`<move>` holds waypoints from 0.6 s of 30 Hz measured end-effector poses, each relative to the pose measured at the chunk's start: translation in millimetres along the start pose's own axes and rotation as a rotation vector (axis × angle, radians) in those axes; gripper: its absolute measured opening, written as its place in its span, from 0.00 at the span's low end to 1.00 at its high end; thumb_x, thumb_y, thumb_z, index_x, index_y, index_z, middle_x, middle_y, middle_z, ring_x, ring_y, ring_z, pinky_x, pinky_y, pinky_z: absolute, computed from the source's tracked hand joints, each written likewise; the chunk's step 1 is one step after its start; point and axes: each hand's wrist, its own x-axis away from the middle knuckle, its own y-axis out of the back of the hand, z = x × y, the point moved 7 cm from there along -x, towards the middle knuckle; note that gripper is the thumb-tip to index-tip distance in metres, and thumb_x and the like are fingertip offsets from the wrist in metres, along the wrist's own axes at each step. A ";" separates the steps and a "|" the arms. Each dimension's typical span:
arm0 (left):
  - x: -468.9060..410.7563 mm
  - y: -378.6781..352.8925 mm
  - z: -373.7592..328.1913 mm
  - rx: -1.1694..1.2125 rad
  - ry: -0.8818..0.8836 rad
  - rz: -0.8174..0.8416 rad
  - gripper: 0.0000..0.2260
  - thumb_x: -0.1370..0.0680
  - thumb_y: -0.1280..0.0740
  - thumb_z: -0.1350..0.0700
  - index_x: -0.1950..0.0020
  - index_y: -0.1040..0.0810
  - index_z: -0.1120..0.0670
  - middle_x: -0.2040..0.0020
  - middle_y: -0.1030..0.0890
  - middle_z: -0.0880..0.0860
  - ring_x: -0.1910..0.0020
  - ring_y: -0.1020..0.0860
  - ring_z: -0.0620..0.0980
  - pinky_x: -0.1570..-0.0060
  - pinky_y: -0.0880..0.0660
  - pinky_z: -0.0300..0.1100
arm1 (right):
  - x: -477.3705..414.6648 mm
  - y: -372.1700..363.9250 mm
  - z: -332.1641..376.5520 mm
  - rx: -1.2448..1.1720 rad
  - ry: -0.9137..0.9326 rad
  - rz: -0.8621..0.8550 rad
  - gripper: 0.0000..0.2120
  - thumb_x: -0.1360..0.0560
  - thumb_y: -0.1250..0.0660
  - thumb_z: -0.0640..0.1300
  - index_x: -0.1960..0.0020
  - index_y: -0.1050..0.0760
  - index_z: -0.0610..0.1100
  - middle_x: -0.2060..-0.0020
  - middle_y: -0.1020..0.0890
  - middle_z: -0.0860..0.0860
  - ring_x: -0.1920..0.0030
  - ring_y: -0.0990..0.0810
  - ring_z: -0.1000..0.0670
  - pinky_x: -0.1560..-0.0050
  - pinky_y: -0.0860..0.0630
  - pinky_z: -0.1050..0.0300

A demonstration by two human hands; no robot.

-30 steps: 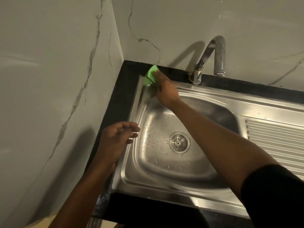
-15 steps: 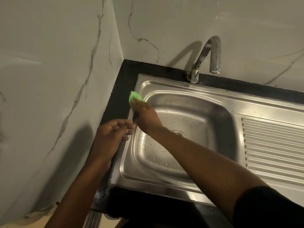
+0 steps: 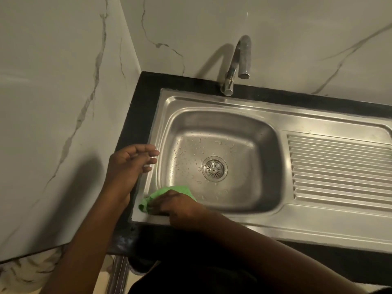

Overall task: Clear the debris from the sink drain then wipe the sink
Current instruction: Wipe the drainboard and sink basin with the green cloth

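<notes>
A stainless steel sink (image 3: 212,105) is set in a black counter, its basin dotted with water drops. The round drain strainer (image 3: 214,168) in the basin floor shows no debris. My right hand (image 3: 180,205) presses a green cloth (image 3: 169,193) onto the sink's near-left rim corner, fingers closed over it. My left hand (image 3: 129,164) hovers over the sink's left rim, fingers loosely curled and apart, holding nothing.
A curved metal tap (image 3: 237,64) stands at the back rim. The ribbed drainboard (image 3: 339,166) lies to the right. White marble-patterned walls (image 3: 63,102) close in on the left and behind. The black counter (image 3: 135,115) frames the sink.
My right hand has swept the green cloth from the sink's back-left corner along the left rim to the near-left corner. The left hand has stayed by the left rim.
</notes>
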 end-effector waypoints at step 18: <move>6.2 -30.0 18.1 0.060 0.003 0.099 0.12 0.19 0.34 0.65 0.45 0.13 0.51 0.48 0.10 0.53 0.49 0.12 0.54 0.51 0.20 0.45 | 142.5 123.9 -169.0 0.166 -0.579 0.297 0.11 0.27 0.32 0.32 0.50 0.13 0.37 0.57 0.13 0.46 0.59 0.18 0.52 0.57 0.27 0.63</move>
